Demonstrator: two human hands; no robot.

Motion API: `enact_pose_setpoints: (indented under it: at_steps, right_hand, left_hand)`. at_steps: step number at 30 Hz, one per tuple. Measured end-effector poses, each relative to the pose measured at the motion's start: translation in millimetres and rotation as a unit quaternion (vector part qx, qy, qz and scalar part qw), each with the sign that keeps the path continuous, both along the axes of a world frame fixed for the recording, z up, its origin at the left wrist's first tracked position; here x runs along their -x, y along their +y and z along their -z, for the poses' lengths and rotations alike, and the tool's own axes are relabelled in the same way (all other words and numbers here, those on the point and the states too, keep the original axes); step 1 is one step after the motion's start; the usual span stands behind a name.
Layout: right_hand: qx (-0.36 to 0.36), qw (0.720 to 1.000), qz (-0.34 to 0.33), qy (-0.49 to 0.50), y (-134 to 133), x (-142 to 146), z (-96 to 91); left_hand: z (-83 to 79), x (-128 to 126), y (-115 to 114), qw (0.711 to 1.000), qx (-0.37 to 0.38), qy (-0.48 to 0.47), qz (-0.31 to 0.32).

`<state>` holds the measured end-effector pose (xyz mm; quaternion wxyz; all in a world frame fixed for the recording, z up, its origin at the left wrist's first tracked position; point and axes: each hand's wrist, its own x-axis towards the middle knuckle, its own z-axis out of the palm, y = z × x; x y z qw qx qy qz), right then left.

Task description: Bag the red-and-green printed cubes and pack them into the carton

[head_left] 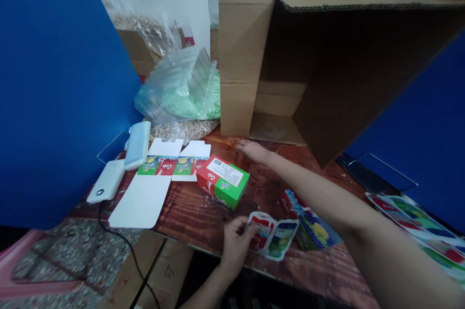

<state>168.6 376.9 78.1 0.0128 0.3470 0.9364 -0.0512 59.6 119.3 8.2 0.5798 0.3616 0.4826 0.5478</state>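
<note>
My left hand, at the front edge of the wooden table, pinches a printed cut-out sheet with red and green panels between thumb and fingers. My right arm reaches across to the back, where my right hand lies low over the tabletop in front of the cardboard box. Its fingers point left and hold nothing visible. Between the hands sits a closed red and green Cola/Sprite carton with a white label on top. A second carton is partly covered by my right forearm.
Flattened printed cartons lie on the left beside a white power bank with a black cable and a light-blue packet. Clear plastic trays pile up behind. More printed sheets and a dark phone-like object are on the right.
</note>
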Motion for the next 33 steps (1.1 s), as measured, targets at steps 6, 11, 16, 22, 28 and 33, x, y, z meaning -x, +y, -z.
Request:
enact_pose_setpoints:
  at_steps: [6,11,16,22,28,33]
  right_hand:
    - [-0.007,0.995,-0.029,-0.099,28.9,15.5,26.3]
    - [-0.009,0.997,-0.016,-0.078,24.7,12.0,27.2]
    - [-0.037,0.997,0.056,0.033,-0.7,-11.7,0.9]
    - [0.062,0.863,0.186,0.465,-93.4,-58.7,-41.8]
    - [0.189,0.745,0.210,0.605,-192.2,-64.0,-36.5]
    - [0.181,0.777,0.182,0.574,-210.4,-52.4,-21.9]
  left_hand:
    - [7.7,0.5,2.5,0.999,0.015,-0.017,0.027]
    - [11.1,-0.8,6.5,0.999,0.023,-0.018,0.032]
    - [3.1,-1.0,6.0,0.999,0.021,0.014,0.030]
    - [0.2,-0.5,4.2,0.999,0.024,0.016,0.016]
    - [2.1,-3.9,1.9,0.999,0.028,-0.016,0.007]
    - [3.8,-3.4,-0.6,1.000,0.012,-0.012,0.009]
